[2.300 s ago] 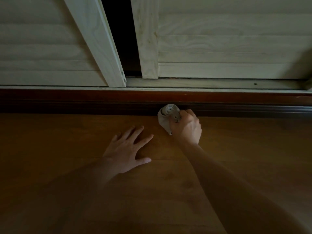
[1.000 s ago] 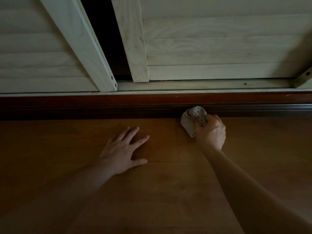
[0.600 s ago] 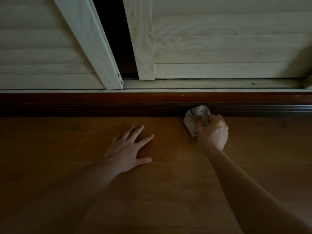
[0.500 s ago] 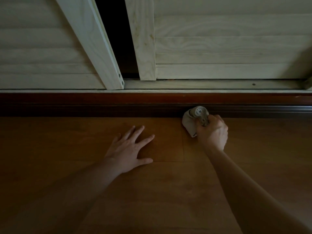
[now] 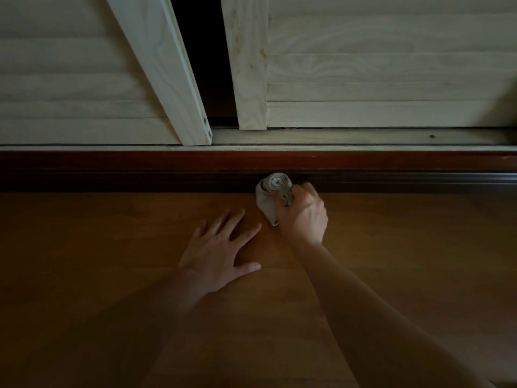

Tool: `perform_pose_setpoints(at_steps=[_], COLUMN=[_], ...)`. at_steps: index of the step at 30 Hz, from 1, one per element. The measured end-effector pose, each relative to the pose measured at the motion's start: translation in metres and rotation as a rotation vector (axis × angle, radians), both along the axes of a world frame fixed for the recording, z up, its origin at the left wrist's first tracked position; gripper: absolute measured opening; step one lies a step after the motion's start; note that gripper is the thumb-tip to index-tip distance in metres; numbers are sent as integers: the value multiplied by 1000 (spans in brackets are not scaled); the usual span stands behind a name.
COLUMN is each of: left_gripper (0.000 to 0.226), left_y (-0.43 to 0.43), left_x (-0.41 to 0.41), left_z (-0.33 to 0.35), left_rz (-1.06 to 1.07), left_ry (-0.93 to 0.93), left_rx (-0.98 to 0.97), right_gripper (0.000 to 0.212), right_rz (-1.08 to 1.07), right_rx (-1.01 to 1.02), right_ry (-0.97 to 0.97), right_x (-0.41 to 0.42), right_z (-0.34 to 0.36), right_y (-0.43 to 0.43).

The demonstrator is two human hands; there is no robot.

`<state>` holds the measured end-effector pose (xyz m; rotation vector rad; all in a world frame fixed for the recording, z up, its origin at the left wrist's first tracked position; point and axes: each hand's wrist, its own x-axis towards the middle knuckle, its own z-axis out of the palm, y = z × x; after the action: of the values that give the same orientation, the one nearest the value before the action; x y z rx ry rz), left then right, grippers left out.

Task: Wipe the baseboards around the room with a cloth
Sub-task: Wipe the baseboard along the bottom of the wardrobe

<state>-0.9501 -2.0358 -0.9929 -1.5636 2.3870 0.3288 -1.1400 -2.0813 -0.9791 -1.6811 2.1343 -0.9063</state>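
Baseboard (image 5: 140, 170) of dark red-brown wood is touched by a rolled pale cloth (image 5: 270, 197), which is gripped in the curled fingers of the right hand (image 5: 303, 218). Just below the baseboard, the left hand (image 5: 221, 254) is laid flat on the wooden floor (image 5: 98, 247), fingers spread and holding nothing. Above the baseboard, pale slatted doors (image 5: 377, 65) are seen.

Rolled grey cloth (image 5: 272, 191) touching dark-red baseboard (image 5: 140, 169).

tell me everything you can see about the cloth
The cloth is pale beige-grey fabric, rolled into a tight wad whose spiral end faces up. The right hand grips it, pressing its top against the dark baseboard; its lower fold hangs down toward the wooden floor.
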Motion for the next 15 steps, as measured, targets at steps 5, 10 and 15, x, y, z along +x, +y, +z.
perform_pose_setpoints(at_steps=[5, 10, 15], left_gripper=[83, 80, 80], left_y=[2, 5, 5], left_x=[2, 7, 5], left_z=[-5, -6, -1], left_rz=[-7, -38, -41], left_ry=[40, 33, 22], left_rx=[-25, -43, -57], right_gripper=[27, 29, 30], right_rz=[-67, 114, 68], right_rx=[-18, -26, -4], right_ry=[-2, -12, -10], right_x=[10, 39, 14], right_z=[-2, -1, -3], right_y=[0, -4, -4])
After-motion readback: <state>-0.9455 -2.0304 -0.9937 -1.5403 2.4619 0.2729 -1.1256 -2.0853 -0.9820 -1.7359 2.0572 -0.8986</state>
